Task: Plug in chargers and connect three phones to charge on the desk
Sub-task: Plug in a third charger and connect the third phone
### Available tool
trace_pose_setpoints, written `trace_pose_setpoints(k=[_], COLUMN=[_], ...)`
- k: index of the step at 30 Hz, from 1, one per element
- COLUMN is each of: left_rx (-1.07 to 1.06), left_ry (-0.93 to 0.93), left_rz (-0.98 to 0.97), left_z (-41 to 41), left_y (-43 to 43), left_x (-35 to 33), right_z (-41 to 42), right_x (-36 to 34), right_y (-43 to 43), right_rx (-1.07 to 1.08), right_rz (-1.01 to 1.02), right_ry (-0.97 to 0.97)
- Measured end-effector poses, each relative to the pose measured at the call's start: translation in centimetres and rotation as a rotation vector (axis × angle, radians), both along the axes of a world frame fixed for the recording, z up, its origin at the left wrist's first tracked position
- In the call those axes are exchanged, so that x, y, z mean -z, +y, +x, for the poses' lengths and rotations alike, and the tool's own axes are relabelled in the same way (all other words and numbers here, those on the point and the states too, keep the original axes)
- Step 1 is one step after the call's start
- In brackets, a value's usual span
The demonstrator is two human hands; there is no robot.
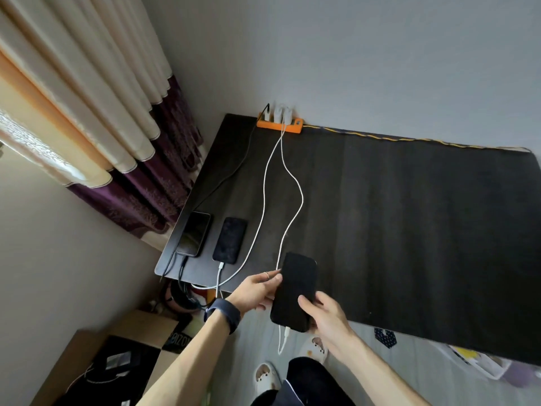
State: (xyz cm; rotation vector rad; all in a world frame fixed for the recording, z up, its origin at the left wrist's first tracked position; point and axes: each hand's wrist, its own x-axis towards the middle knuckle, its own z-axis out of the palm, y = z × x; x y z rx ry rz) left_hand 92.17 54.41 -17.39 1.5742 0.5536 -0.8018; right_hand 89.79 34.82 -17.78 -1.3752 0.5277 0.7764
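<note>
A black phone (pixel 295 288) is held over the desk's front edge by both hands. My left hand (pixel 257 290) pinches its left side and the white cable (pixel 292 177); my right hand (pixel 325 315) grips its lower right. A white connector (pixel 285 332) sits in the phone's bottom port. Two other dark phones lie flat at the desk's left end: the outer phone (pixel 194 233) has a black cable (pixel 222 180) in it, the inner phone (pixel 230 240) a white cable (pixel 257 224). All cables run to chargers (pixel 281 112) in an orange power strip (pixel 279 125) at the back.
The dark desk (pixel 409 224) stands against a grey wall, with curtains (pixel 96 112) at the left. A yellow-black cord (pixel 395 138) runs along the desk's back edge. Cardboard boxes (pixel 117 356) sit on the floor at the left. My slippered feet (pixel 292 364) are below.
</note>
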Motion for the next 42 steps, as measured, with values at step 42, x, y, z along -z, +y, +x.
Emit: trace_pose_setpoints(k=[42], left_rx=[0.84], left_ry=[-0.476], left_rz=[0.943], left_z=[6.0], left_y=[7.8], left_x=[9.2], right_z=[12.1], right_x=[10.2], right_y=[9.7], right_rx=[-0.373], right_rz=[-0.852], right_ry=[-0.133])
